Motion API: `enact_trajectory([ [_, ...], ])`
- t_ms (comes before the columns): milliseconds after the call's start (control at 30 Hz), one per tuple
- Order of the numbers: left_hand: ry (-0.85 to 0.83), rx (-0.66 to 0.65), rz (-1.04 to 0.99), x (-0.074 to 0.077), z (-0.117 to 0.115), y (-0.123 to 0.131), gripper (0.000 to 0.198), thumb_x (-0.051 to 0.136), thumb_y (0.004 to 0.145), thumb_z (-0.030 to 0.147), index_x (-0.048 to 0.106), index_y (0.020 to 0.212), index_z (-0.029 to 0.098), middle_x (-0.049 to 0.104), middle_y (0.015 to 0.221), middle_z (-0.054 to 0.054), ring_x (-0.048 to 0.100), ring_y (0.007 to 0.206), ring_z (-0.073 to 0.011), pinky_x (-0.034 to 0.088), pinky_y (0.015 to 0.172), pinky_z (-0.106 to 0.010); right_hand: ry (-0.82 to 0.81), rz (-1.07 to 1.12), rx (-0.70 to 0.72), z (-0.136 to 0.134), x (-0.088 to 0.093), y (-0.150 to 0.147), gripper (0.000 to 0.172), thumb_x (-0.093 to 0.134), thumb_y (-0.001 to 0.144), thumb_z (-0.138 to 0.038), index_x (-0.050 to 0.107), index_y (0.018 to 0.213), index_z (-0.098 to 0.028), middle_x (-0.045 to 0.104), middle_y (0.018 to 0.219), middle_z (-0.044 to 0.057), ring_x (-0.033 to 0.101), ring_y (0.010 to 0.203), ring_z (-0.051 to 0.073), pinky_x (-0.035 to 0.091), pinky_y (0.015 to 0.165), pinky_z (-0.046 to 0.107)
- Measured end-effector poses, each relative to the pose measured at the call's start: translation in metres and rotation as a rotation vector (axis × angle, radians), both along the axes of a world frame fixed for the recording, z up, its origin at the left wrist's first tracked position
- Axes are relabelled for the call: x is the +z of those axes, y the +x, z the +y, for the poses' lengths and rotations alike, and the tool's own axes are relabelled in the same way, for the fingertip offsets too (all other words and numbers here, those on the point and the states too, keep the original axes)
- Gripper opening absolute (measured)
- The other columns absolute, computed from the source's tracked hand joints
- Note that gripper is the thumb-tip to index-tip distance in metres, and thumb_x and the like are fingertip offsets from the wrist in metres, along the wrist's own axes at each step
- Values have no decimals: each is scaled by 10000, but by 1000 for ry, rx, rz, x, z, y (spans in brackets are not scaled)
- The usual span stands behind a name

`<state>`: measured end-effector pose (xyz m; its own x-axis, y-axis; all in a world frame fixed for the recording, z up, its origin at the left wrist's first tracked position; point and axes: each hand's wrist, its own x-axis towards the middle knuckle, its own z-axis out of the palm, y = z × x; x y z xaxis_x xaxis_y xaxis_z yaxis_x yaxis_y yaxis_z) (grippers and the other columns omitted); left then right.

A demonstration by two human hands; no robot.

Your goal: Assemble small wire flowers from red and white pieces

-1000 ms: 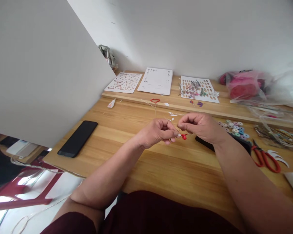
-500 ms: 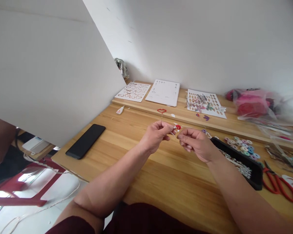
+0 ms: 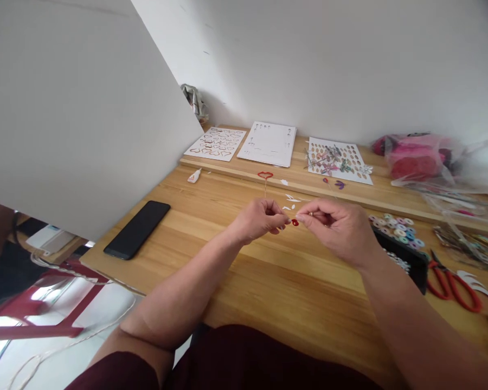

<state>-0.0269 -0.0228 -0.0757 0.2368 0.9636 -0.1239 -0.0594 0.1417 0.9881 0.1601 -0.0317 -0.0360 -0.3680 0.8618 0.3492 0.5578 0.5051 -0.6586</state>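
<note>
Above the wooden table [image 3: 268, 281], my left hand [image 3: 260, 221] and my right hand [image 3: 337, 227] meet fingertip to fingertip. Between them is a tiny red curled paper piece [image 3: 295, 222]. Both hands are closed in a pinch on it, the left from the left side, the right from the right. A few small white paper bits [image 3: 290, 199] lie on the table just beyond the hands. A red heart shape on a wire [image 3: 265, 176] stands further back.
A black phone [image 3: 137, 229] lies at the left. White sheets with cut shapes [image 3: 268, 143] line the back shelf beside a glue tube [image 3: 194, 175]. On the right are a black tray [image 3: 402, 255], coloured paper coils [image 3: 398, 226], red scissors [image 3: 451, 279] and pink plastic bags [image 3: 415, 154].
My right hand rose back level with the left and closed onto the red piece. The view shifted slightly; the hands stay at the table's middle.
</note>
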Motion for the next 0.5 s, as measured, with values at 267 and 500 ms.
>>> enact_trajectory([
  [267,-14,-225,-134,5,-4,-3,229,798,699,320,679,730,127,682,720,-43,593,592,-78,450,532,-189,-430,276,61,30,-24,11,247,743,776,-415,698,741,-175,513,570,-32,334,516,86,241,496,262],
  [500,1,-62,-296,1,1,-3,266,801,702,351,654,702,130,678,711,-37,584,623,-73,361,499,-175,-950,692,133,35,-46,3,321,855,643,-377,606,703,-183,394,512,-83,234,457,50,165,454,225],
])
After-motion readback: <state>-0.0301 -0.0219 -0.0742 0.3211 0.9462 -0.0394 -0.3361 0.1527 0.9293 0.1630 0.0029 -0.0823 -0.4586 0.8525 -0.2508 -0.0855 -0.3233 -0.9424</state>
